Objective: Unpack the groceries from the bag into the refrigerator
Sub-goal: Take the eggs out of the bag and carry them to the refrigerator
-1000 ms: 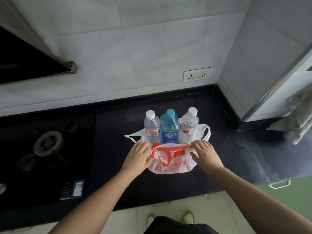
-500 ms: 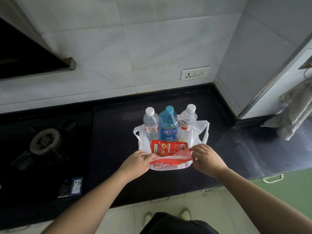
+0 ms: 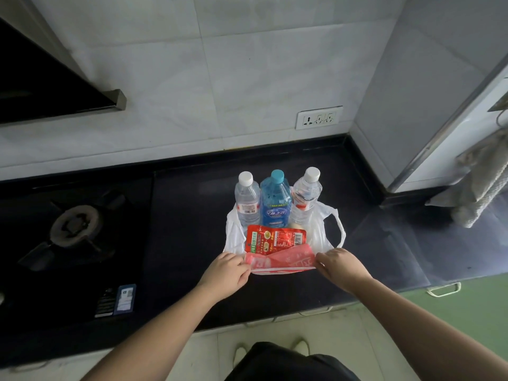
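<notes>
A white plastic bag point(image 3: 320, 232) with red print sits on the black counter point(image 3: 187, 243). Inside it stand a clear water bottle point(image 3: 246, 200), a blue bottle point(image 3: 275, 202) and a second clear bottle point(image 3: 306, 196). A red food packet point(image 3: 275, 238) leans in front of the bottles. My left hand point(image 3: 225, 273) pinches the bag's near rim at its left end. My right hand point(image 3: 342, 266) pinches the same rim at its right end, and the rim is rolled down toward me.
A gas hob point(image 3: 74, 225) lies to the left, under a range hood point(image 3: 55, 86). A wall socket point(image 3: 319, 117) is behind the bag. At the right is the refrigerator's edge point(image 3: 450, 116) and a hanging cloth point(image 3: 478, 185). Floor tiles and my feet show below.
Both hands have pulled the bag's near side down toward me, so the red packet, hidden a second ago, now shows in front of the bottles.
</notes>
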`<move>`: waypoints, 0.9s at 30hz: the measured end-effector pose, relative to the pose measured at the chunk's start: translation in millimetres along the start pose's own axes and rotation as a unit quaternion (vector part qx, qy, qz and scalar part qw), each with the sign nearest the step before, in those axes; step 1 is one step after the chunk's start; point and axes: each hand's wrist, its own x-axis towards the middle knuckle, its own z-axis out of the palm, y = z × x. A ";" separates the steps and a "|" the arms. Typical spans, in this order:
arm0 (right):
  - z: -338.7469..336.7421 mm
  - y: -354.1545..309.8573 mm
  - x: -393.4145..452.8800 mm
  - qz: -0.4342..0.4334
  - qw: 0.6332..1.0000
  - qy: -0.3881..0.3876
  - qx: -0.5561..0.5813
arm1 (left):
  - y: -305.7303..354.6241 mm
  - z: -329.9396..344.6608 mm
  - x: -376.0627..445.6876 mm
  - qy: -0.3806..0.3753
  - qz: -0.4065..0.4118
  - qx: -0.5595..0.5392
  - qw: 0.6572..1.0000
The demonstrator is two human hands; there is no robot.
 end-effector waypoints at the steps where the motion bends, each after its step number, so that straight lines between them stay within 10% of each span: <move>1: 1.1 -1.2 1.7 0.005 1.000 -0.007 -0.007 | 1.3 1.2 0.8 -0.001 -0.008 0.003 1.000; 12: -9.2 -26.1 29.2 0.003 0.997 0.066 -0.027 | 21.6 -20.6 37.7 0.099 0.021 -0.010 0.995; 23: -6.4 -51.2 68.5 0.011 1.000 -0.028 -0.006 | 30.4 -26.6 77.1 0.009 -0.049 -0.047 0.998; 27: -9.5 -49.8 62.3 0.006 0.999 0.035 0.028 | 30.9 -33.1 72.7 0.103 -0.006 -0.081 0.991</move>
